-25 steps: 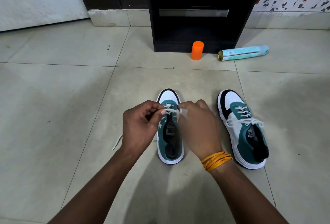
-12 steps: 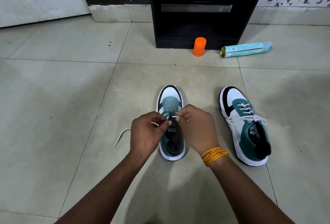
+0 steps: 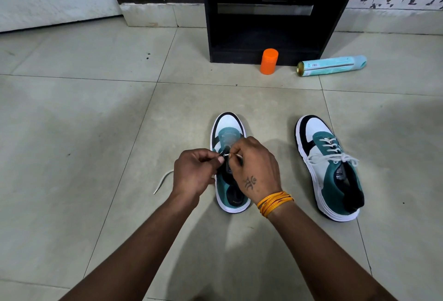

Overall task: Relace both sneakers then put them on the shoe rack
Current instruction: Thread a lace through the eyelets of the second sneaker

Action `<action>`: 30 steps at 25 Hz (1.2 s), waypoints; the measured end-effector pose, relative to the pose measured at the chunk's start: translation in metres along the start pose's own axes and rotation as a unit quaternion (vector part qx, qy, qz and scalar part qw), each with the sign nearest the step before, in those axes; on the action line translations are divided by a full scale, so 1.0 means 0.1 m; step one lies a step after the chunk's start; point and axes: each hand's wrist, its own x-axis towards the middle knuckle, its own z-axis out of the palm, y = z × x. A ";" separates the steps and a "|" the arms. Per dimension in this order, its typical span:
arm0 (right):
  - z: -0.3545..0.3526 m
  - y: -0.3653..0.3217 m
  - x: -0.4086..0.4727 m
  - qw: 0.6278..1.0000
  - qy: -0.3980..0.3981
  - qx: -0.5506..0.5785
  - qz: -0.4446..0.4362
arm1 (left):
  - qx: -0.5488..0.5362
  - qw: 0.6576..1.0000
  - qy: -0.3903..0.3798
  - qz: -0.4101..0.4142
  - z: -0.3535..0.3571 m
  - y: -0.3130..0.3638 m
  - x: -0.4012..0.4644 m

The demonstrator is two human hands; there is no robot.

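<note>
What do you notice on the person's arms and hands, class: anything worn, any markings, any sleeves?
Both forearms are bare, with no sleeves in view. The right hand has a small dark tattoo on its back, and a bundle of orange-yellow thread bands circles that wrist. The left hand and its wrist carry nothing: no ring, watch or band shows. No gloves on either hand.

floor (image 3: 72, 132): glossy smooth tile
sneakers, 3 o'clock one (image 3: 328, 168): matt teal cloth, smooth white toe
lace (image 3: 163, 180): white woven cord
rack (image 3: 271, 32): matt black board
cap (image 3: 269, 61): orange plastic
can (image 3: 332, 65): metal rim
</note>
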 end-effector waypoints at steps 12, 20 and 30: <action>0.11 0.10 -0.05 0.996 0.042 0.079 0.009 | 0.172 0.967 0.004 0.186 -0.02 -0.13 0.14; 0.15 0.25 -0.30 0.987 0.105 0.084 0.088 | 0.505 0.857 -0.084 0.056 -0.28 -0.30 0.19; 0.20 0.27 -0.31 0.985 0.112 0.111 0.074 | 0.380 0.884 0.038 0.270 -0.08 -0.12 0.15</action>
